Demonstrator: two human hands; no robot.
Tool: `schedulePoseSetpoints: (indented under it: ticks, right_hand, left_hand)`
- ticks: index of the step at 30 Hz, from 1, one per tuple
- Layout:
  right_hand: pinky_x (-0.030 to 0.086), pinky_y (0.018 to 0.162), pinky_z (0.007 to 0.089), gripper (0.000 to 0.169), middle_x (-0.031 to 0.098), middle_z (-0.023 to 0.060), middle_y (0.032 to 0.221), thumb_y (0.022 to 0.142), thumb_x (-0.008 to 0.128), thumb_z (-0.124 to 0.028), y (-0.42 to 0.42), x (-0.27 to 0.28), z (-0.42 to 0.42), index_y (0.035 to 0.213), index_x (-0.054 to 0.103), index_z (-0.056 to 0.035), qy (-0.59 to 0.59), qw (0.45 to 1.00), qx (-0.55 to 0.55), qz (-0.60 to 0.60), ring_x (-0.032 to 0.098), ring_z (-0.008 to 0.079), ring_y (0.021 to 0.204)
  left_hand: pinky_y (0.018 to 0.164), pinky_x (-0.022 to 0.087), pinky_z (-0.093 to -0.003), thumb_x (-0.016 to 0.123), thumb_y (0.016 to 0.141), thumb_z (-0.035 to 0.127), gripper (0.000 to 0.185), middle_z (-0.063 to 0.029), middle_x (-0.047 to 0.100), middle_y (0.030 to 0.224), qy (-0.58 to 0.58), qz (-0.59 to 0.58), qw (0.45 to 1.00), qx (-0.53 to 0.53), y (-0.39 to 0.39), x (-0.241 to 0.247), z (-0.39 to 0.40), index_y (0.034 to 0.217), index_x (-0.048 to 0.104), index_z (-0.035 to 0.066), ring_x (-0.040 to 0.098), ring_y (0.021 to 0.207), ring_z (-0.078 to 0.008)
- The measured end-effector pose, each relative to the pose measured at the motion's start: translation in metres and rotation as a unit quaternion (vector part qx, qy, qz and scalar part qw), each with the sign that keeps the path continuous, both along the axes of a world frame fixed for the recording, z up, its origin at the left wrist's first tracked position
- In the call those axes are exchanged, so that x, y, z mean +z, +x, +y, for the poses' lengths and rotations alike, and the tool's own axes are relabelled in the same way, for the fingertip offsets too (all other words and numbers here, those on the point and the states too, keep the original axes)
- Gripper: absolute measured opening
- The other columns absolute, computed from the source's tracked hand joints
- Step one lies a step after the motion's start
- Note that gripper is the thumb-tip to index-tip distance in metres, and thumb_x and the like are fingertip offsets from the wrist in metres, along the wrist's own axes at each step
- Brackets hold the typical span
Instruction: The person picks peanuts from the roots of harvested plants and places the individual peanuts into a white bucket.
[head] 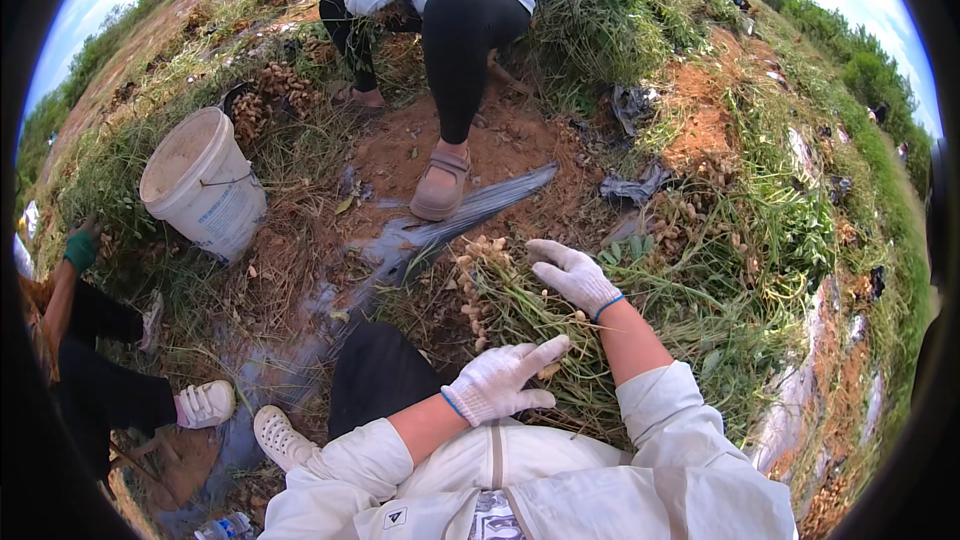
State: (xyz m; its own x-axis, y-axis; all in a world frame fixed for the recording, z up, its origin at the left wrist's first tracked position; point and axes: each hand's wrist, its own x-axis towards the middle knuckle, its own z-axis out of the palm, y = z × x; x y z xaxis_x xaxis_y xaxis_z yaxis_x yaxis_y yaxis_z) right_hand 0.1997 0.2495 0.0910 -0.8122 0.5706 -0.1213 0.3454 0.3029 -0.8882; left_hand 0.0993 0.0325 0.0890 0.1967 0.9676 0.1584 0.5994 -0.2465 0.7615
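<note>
In a white knit glove, my left hand (504,382) hovers over my lap with thumb and fingers spread and nothing in its grasp. My right hand (571,275), gloved alike, is above a heap of pulled peanut plants (592,345), its fingers apart; whether it touches the stems cannot be made out. Peanut pods (472,289) hang from the roots along the heap's left side. More pods (679,225) show among the plants to the right of my right hand.
A white plastic bucket (202,180) bearing writing stands at the left, near a dark container of peanuts (259,101). A seated person (472,37) faces me; another person (112,375) sits at the left. Plastic film (450,217) covers some soil. A plastic bottle (225,526) lies at bottom left.
</note>
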Motion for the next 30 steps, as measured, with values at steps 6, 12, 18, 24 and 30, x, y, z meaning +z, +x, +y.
schedulePoseSetpoints:
  ticks: [6,12,18,24,30]
  right_hand:
    - [0.045,0.104,0.0332,0.05,0.065,0.0135,0.129,0.094,0.06,-0.022,0.0,0.004,-0.001,0.139,0.053,-0.0029,0.024,1.0,-0.003,-0.005,0.061,0.0205,0.12]
    - [0.045,0.105,0.0327,0.049,0.066,0.0132,0.127,0.093,0.062,-0.017,-0.003,0.004,-0.005,0.138,0.054,-0.0016,-0.001,1.0,-0.007,0.015,0.06,0.02,0.119]
    - [0.043,0.106,0.0318,0.048,0.065,0.0118,0.127,0.092,0.062,-0.014,0.0,-0.007,-0.002,0.138,0.054,-0.0023,-0.031,0.999,-0.02,0.033,0.059,0.0191,0.119]
    - [0.043,0.106,0.0314,0.048,0.065,0.011,0.127,0.092,0.062,-0.014,-0.002,-0.005,-0.004,0.138,0.054,-0.0029,-0.034,0.999,-0.012,0.032,0.059,0.0185,0.119]
    - [0.044,0.105,0.032,0.047,0.065,0.0131,0.128,0.093,0.061,-0.015,0.004,-0.013,0.007,0.137,0.054,-0.0001,-0.062,0.996,-0.029,0.058,0.06,0.0193,0.12]
  left_hand:
    - [0.081,0.054,-0.0397,0.068,0.089,0.018,0.053,-0.0147,0.068,0.102,0.02,-0.214,0.972,0.093,0.018,-0.018,0.015,0.139,0.05,0.015,0.068,0.09,-0.0322]
    - [0.075,0.055,-0.0401,0.068,0.086,0.02,0.04,-0.0101,0.068,0.087,-0.04,-0.002,0.992,0.119,-0.003,0.002,-0.003,0.124,0.058,0.013,0.068,0.083,-0.0314]
    - [0.075,0.054,-0.0443,0.069,0.088,0.031,0.031,-0.0128,0.069,0.089,-0.1,-0.021,0.987,0.127,-0.01,0.005,-0.017,0.11,0.062,0.01,0.069,0.086,-0.0325]
    - [0.081,0.053,-0.0362,0.073,0.084,0.043,0.047,-0.0116,0.07,0.096,-0.241,-0.111,0.959,0.1,-0.019,0.006,-0.031,0.113,0.062,0.008,0.069,0.092,-0.0249]
    - [0.074,0.055,-0.0356,0.073,0.082,0.035,0.04,-0.0121,0.069,0.087,-0.21,0.003,0.935,0.286,-0.064,-0.048,-0.073,0.107,0.064,0.005,0.07,0.078,-0.0241]
